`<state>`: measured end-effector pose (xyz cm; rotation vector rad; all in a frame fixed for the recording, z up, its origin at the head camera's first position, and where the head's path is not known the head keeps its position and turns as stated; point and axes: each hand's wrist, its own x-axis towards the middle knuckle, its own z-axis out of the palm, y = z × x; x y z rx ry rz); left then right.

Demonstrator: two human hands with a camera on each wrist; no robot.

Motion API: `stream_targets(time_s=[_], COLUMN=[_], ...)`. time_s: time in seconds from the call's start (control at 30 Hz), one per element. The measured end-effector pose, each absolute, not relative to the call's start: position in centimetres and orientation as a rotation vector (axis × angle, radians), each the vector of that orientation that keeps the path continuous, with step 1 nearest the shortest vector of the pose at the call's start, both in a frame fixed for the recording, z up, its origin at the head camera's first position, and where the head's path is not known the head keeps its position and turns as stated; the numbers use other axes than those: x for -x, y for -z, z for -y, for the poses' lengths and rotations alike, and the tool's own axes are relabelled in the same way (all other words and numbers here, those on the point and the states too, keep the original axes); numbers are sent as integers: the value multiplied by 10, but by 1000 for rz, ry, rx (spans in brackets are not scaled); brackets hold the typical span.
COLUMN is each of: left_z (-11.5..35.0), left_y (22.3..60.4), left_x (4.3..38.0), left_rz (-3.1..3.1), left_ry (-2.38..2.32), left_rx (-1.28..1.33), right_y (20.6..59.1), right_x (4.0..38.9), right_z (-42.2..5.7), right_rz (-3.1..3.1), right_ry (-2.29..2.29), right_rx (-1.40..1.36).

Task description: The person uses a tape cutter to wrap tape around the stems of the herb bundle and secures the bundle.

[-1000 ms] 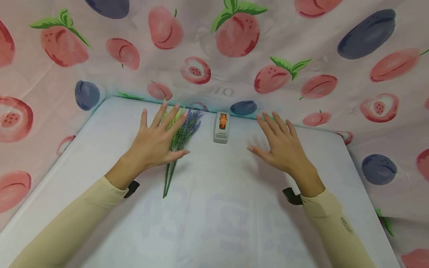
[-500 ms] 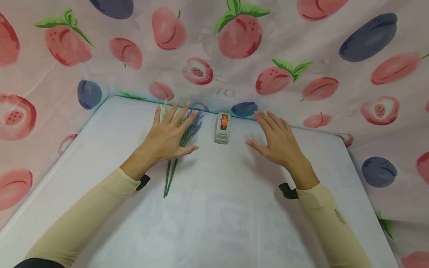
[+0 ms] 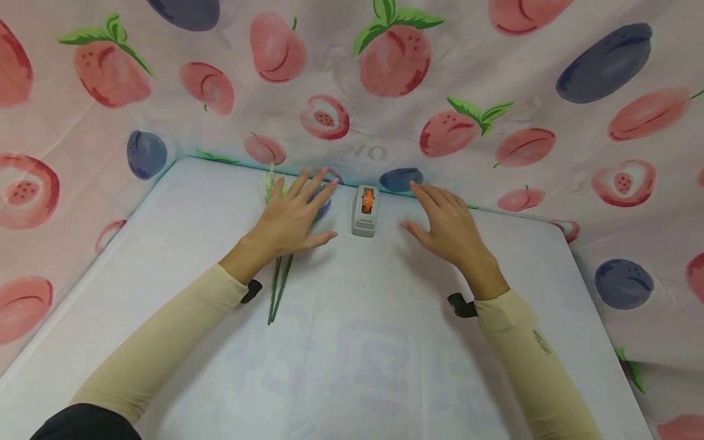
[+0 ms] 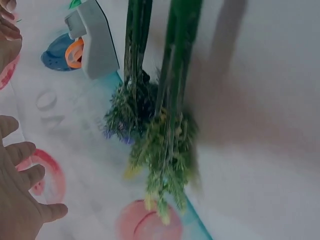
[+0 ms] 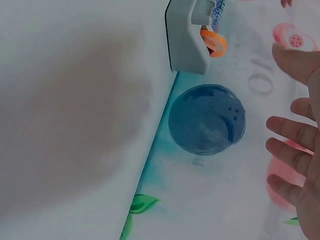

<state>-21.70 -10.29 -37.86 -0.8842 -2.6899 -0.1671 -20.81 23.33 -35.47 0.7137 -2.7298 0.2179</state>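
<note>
My left hand (image 3: 291,220) hovers palm down over a few flower sprigs, fingers spread and holding nothing. Green stems (image 3: 273,290) stick out below that hand, while most of the blooms are hidden by it. The left wrist view shows a yellow-green flower head (image 4: 165,155) beside a purple one (image 4: 125,112). A grey tape dispenser (image 3: 363,226) with an orange roll stands at the back of the table, between the hands. To its right my right hand (image 3: 451,226) is held in the air, fingers extended and thumb apart, with nothing in it.
The white table (image 3: 352,342) meets a fruit-patterned cloth (image 3: 495,73) along its back edge, and more of that cloth hangs at both sides. A black wrist mount (image 3: 461,305) sits below the right wrist, and another (image 3: 252,291) below the left.
My left hand has moved right, covering more of the flowers and coming closer to the tape dispenser. The right hand has shifted slightly left. The flowers and dispenser lie where they were.
</note>
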Motion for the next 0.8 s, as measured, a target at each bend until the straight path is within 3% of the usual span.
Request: stream_targets(time_s=[0.8], left_z=[69], left_y=[394], left_x=[250], left_rz=[2706], left_ry=[760], left_rx=[874], right_y=[360], right_x=[231], right_z=[-223], right_rz=[2776], right_ry=[-462], right_rx=[-642])
